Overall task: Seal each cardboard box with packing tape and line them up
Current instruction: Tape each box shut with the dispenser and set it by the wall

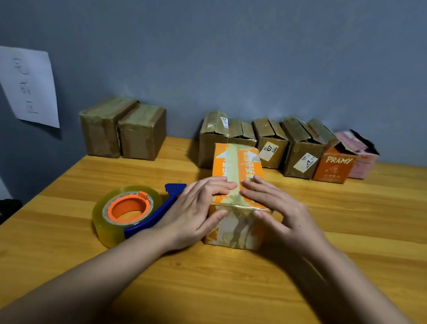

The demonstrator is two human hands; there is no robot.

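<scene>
An orange cardboard box lies lengthwise in the middle of the wooden table, with a strip of clear tape down its top and over its near end. My left hand lies flat on the box's near left corner, fingers straight on the top and thumb on the near face. My right hand presses the near right corner the same way. A roll of clear packing tape in a blue and orange dispenser lies on the table just left of my left hand.
Two taped brown boxes stand against the blue wall at the back left. Several boxes with loose flaps, an orange PRAMY box and a pink box line the back right. A paper sheet hangs on the left wall.
</scene>
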